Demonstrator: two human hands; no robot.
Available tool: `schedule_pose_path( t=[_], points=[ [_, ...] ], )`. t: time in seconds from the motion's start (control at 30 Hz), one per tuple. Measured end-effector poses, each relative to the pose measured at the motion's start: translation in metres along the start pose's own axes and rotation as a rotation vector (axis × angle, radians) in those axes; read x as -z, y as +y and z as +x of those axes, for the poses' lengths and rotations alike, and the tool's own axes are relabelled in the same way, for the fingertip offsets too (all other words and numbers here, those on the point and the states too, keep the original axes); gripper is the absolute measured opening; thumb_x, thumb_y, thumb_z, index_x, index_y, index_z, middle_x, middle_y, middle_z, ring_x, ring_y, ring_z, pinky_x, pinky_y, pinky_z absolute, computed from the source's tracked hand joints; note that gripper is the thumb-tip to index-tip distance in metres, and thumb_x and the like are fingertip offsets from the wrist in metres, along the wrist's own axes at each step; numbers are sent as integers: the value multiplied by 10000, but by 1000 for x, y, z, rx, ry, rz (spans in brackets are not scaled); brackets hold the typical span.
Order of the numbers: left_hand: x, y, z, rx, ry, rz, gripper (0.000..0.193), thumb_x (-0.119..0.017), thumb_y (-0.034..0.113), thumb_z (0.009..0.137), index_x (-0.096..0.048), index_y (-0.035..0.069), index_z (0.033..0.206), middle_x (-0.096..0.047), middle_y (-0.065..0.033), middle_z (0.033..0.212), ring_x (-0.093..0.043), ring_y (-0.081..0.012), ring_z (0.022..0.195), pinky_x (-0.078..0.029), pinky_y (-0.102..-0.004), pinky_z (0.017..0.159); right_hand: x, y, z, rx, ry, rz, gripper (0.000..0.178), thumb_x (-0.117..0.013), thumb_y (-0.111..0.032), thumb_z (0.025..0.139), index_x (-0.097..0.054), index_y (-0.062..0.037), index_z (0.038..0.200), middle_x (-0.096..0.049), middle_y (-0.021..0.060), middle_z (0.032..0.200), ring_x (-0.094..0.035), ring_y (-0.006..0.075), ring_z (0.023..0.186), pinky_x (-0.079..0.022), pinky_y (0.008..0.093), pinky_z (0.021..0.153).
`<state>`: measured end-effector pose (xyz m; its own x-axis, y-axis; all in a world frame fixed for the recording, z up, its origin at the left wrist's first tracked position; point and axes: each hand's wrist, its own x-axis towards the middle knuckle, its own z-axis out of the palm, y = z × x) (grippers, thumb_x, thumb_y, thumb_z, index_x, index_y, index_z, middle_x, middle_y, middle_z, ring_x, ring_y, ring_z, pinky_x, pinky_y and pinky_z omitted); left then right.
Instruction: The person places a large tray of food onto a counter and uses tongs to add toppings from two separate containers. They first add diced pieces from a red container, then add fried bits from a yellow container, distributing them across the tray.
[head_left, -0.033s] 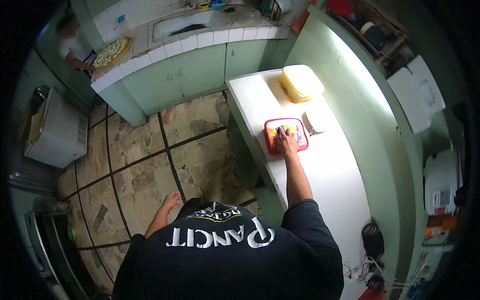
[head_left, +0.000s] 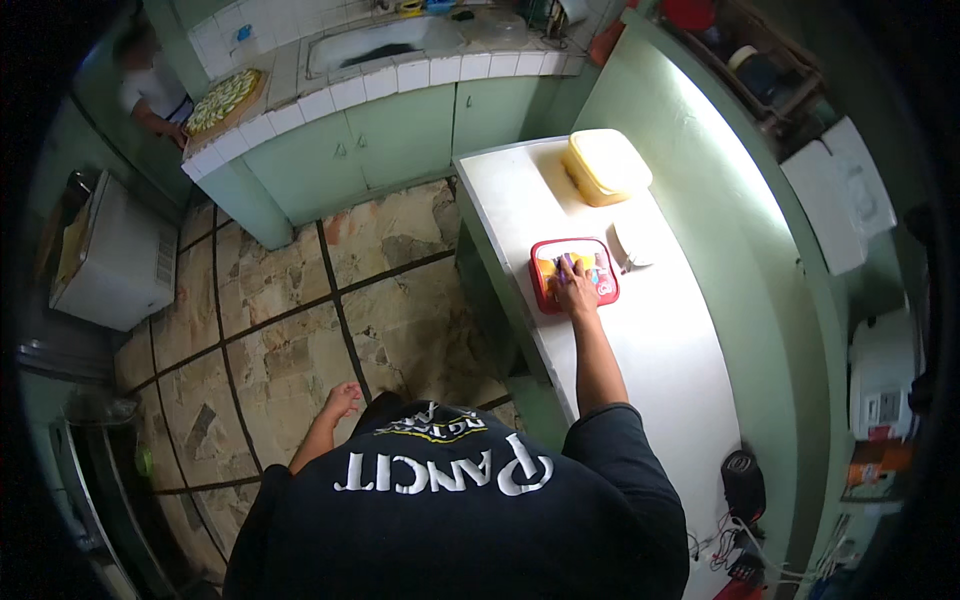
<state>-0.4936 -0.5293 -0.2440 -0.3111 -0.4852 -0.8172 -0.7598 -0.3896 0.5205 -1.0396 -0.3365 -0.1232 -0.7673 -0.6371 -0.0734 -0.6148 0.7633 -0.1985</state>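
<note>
On the white countertop, a red-rimmed plastic tub with a colourful printed lid lies under my right hand. The fingers of that hand are spread and press down on the lid without gripping the tub. My left hand hangs low over the floor, away from the counter, with its fingers loosely curled and nothing visible in them. Just right of the tub sits a small white container or lid. A yellow lidded tub stands farther back on the same counter.
Another person stands at the far left, a hand by a round topped dish on the tiled counter. A sink lies behind. A white appliance stands left. A black object and cables are at the near right.
</note>
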Motion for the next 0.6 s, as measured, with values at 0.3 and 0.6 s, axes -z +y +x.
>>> schedule_pose_path(
  t=[0.3,0.6],
  points=[
    [40,-48,41,321,22,-93,425,-488,342,932,-470,151,1311,-582,-90,1124,-588,-271,907,-449,-446,758,21,68,-96,11,69,194,398,-648,-327,821,-620,-186,1192,-519,172,1286,-527,378,1143,-462,440,937],
    [129,12,129,38,-158,118,426,-539,329,915,-494,100,1271,-563,-140,1100,-576,-277,961,-500,-457,800,14,-41,57,-64,394,442,212,-581,-132,891,-648,-8,1049,-615,181,1082,-601,312,997,-464,358,890]
  ],
)
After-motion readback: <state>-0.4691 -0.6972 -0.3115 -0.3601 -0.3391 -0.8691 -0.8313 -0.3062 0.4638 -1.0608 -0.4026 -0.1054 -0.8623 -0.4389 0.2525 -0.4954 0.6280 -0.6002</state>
